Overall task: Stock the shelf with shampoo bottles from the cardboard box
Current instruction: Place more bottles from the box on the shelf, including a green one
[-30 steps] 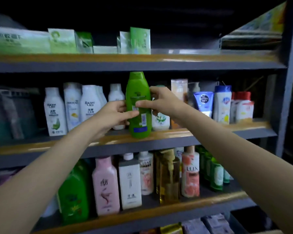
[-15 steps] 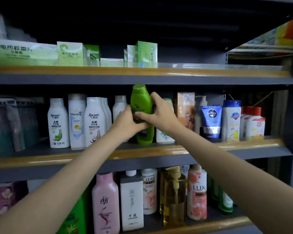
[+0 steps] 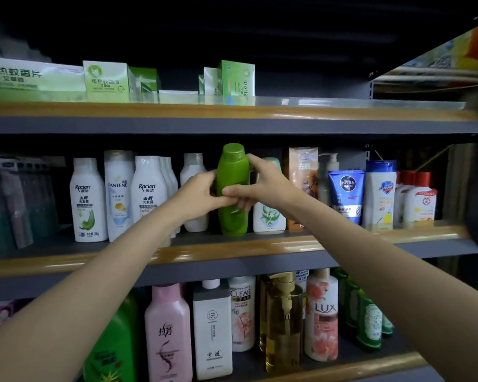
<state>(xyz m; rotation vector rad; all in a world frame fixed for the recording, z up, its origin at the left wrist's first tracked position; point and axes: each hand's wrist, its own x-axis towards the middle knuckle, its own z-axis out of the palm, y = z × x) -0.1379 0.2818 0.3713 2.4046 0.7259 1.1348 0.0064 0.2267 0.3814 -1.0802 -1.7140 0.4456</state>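
A green shampoo bottle (image 3: 233, 172) stands upright on the middle shelf (image 3: 342, 238), between a plain white bottle (image 3: 193, 172) and a white bottle with a leaf label (image 3: 269, 219). My left hand (image 3: 198, 195) grips its left side and my right hand (image 3: 255, 186) wraps its right side, thumbs crossing its front. The bottle's base rests on the shelf board. The cardboard box is out of view.
White Raclen and Pantene bottles (image 3: 119, 194) fill the middle shelf's left; a Nivea tube (image 3: 347, 194) and red-capped bottles (image 3: 417, 199) fill its right. Green cartons (image 3: 105, 78) sit on the top shelf. The lower shelf holds pink, white, amber and Lux bottles (image 3: 322, 315).
The green bottle went from the shelf's front edge deeper into the row and was turned so its barcode label no longer faces me. Both hands stayed on it.
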